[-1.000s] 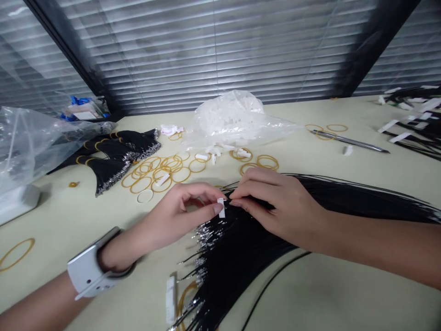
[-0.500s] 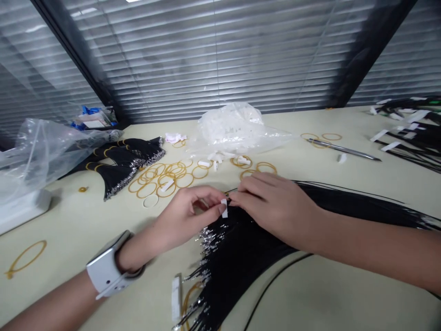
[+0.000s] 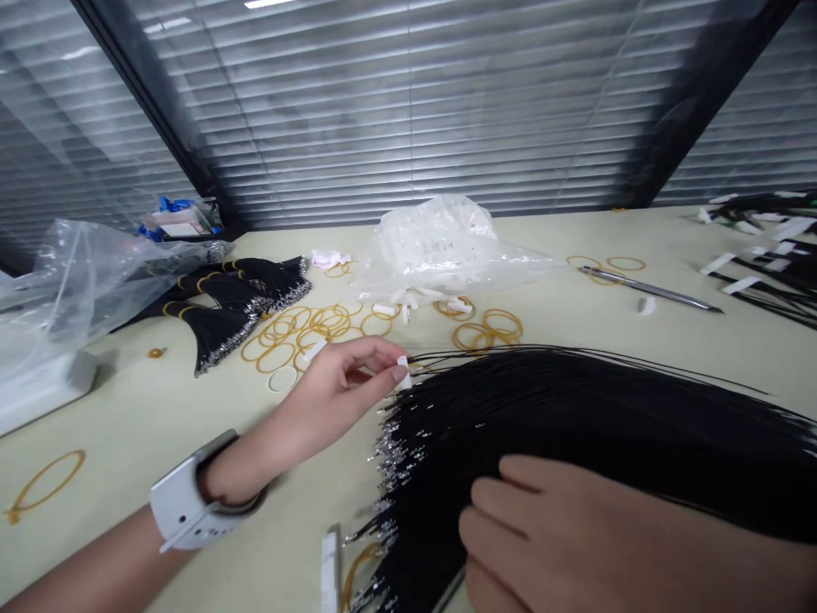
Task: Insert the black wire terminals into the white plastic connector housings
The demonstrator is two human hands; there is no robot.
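Between the thumb and fingers of my left hand (image 3: 348, 387) is a small white connector (image 3: 404, 372). It sits at the upper left corner of a large bundle of thin black wires (image 3: 574, 400), whose silvery crimped ends (image 3: 392, 460) fan out at the left. A few wires run close behind the connector; whether one is in it I cannot tell. My right hand (image 3: 542, 536) is over the lower part of the bundle with its fingers curled. Its fingertips are hidden, so what they grip does not show.
Yellow rubber bands (image 3: 306, 332) and loose white connectors lie behind my left hand. A clear bag of white pieces (image 3: 440, 234) stands at the back. Tweezers (image 3: 651, 289) lie at right. Tied black wire bundles (image 3: 223, 298) and a plastic bag (image 3: 95, 272) are left.
My right hand has left the connector and moved down and toward me over the wires. My left hand keeps the connector, shifted slightly left.
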